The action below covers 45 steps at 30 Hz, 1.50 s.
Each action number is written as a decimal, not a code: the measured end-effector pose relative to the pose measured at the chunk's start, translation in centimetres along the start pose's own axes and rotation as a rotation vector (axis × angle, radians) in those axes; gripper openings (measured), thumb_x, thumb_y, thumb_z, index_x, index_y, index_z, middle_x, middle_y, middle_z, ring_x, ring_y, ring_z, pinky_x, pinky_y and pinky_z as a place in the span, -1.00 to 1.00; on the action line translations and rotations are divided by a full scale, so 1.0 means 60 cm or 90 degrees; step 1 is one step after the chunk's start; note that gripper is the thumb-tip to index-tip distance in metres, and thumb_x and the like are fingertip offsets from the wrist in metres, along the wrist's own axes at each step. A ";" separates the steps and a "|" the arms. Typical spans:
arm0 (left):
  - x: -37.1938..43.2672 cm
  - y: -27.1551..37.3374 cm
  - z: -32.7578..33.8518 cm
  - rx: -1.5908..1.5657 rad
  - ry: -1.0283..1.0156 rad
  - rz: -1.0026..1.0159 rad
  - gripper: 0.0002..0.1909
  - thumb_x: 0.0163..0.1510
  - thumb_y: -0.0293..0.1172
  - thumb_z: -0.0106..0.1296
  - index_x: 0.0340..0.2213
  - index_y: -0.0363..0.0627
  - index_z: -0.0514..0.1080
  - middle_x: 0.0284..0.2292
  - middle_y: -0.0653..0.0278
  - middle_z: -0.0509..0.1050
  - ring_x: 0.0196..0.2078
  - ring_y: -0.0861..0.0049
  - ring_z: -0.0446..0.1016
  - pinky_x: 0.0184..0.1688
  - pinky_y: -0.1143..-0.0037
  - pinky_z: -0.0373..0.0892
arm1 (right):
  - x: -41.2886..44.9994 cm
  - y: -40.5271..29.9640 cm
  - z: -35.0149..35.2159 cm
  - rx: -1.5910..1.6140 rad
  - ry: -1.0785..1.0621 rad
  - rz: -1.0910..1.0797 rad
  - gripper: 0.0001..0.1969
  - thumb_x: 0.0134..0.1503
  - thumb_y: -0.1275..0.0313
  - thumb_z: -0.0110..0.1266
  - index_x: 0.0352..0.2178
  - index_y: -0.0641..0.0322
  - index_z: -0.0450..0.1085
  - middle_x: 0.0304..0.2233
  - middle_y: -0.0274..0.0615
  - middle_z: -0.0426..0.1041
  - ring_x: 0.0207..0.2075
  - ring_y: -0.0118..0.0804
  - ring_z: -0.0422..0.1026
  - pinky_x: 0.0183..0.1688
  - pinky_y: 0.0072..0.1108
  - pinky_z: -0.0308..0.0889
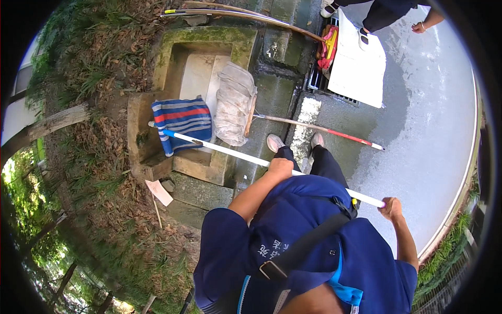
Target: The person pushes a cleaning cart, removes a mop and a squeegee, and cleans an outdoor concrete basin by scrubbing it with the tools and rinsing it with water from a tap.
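A long white mop pole with a blue section runs across in front of me. My left hand grips its middle, and my right hand closes around its end. At the far end, a blue, grey and red striped cloth drapes over the wall of a concrete basin. Beside it in the basin lies a grey-white wet cloth over a wooden-backed mop head. A second pole, with a red and white end, extends from that head over the pavement near my shoes.
Another person's foot rests at a white sheet over a metal drain grate. Red and yellow cloth-wrapped tool heads lie beside it, with long poles reaching left. A tree trunk stands left; the road is partly wet.
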<state>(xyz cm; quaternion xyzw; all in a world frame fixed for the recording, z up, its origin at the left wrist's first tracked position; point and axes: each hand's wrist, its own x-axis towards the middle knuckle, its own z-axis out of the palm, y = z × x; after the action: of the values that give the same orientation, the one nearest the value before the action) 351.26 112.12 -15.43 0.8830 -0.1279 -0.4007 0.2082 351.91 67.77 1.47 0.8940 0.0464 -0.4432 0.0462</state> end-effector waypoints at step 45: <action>0.063 -0.112 0.078 0.011 0.185 -0.118 -0.80 -0.28 -0.24 0.07 -0.53 0.01 0.51 -0.43 0.22 0.46 -0.25 0.33 0.39 -0.21 0.32 0.22 | -0.003 -0.161 -0.105 -0.028 0.173 -0.218 -0.91 -0.12 0.35 -0.02 -0.54 0.07 0.35 -0.68 -0.11 0.39 -0.60 0.02 0.38 -0.55 -0.28 0.27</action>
<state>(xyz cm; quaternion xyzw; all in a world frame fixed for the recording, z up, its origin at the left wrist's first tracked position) 350.55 115.31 -23.80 0.9415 -0.0180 -0.2849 0.1791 355.61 78.12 5.00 0.9234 0.2130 -0.3190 -0.0167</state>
